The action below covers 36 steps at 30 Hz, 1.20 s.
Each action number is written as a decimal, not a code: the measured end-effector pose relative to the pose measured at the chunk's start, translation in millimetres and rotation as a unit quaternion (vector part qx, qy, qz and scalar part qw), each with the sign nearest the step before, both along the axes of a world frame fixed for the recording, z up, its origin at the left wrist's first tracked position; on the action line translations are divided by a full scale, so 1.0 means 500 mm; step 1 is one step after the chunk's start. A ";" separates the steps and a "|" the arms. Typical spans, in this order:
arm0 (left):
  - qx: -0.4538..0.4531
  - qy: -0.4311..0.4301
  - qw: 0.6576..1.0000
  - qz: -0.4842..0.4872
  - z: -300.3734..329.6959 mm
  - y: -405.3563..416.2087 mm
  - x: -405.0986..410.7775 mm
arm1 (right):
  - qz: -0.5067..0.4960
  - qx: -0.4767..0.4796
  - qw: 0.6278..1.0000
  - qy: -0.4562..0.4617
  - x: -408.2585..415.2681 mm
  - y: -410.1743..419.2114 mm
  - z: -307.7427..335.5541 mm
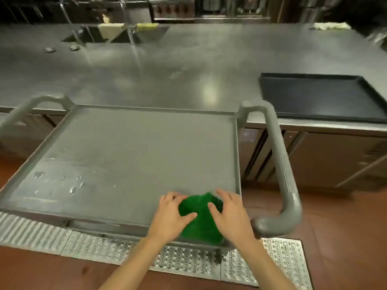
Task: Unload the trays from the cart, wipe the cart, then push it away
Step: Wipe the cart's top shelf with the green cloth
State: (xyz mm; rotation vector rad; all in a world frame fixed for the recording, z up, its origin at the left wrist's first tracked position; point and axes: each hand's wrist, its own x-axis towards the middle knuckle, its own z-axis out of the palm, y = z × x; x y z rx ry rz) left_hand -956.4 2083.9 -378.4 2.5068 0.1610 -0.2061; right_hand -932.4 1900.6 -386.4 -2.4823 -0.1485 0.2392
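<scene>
Pressing a green cloth onto the cart's near right corner

Looking down through the head camera, I take the cart (125, 147) as my landmark: a grey cart with a shallow rimmed top, pulled up against the front edge of a long steel desk (167, 65). Both of my hands are on a green cloth (200, 218) that lies bunched on the cart top at its near right corner, spilling slightly over the near rim. My left hand (173, 214) lies flat on the cloth's left side with fingers spread wide and the thumb reaching across the fabric. My right hand (228, 214) covers the cloth's right side the same way, fingers splayed and loosely curved, palm down. Neither hand is closed around the cloth; both are pressing on it from above.

Toward the cart's near left part, water droplets (62, 181) and wet streaks sit on the surface. A thick grey handle (280, 164) curves along the cart's right side, and a matching one (31, 105) shows at its far left corner.

Beyond the cart and to its right, a black tray (320, 97) lies flat on the desk, close to the desk's front edge and apart from the cart. Further beyond the cart, to the left, a sink (117, 34) is set into the desk, with pale cloths draped over its edge. Another pale cloth (330, 26) lies on the desk's far right. Under the cart's near edge, a perforated metal floor grate (188, 262) runs across the reddish floor.
</scene>
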 end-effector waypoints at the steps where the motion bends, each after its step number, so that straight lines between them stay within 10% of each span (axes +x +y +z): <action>1: 0.020 -0.003 0.998 -0.053 -0.021 0.010 0.005 | 0.006 -0.013 1.000 -0.021 -0.011 0.018 -0.017; 8: 0.036 -0.015 0.962 -0.271 -0.104 0.030 0.021 | -0.053 -0.081 0.994 -0.051 -0.068 0.103 -0.091; 36: -0.061 -0.119 0.868 -0.478 -0.172 -0.031 0.256 | -0.242 -0.110 0.927 -0.265 0.026 0.064 -0.202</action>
